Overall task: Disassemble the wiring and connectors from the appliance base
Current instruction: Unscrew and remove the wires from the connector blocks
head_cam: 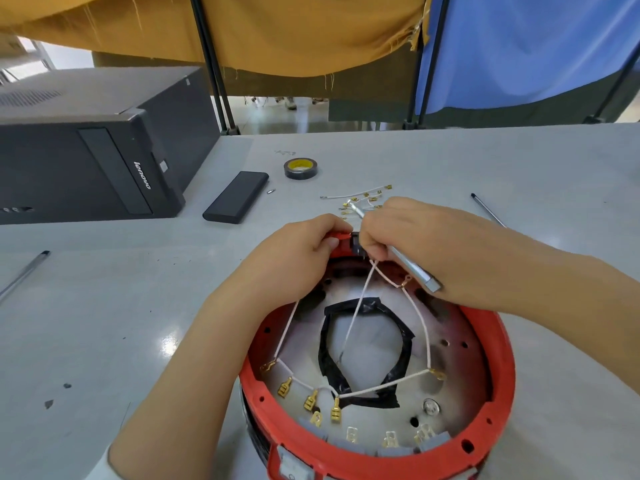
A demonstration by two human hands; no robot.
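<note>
Working at the far rim of the red appliance base (498, 344), lower centre-right of the frame, both hands meet at a black connector block (355, 241) just above centre. Left hand (294, 258) pinches the red rim beside that block, likely to steady the base against the pull. Right hand (408, 237) grasps a silver tool (412, 268) with its tip poking out toward the top, and its fingers also close on the white wires (356, 306) where they enter the block, probably to work a terminal loose.

Wires fan down from the block to brass spade connectors (310, 400) lying free along the near inner rim at lower centre, so those look already unplugged. A black taped loop (363, 344) sits in the middle of the base.

Removed wire pieces with terminals (360, 197) lie in a pile on the tabletop (138, 306) behind the hands, near the black tape roll (300, 168). Computer tower (86, 150) at upper left, flat black case (236, 201) beside it, pen (24, 275) at left edge.

Judgement: mid-task; block wiring remains.
</note>
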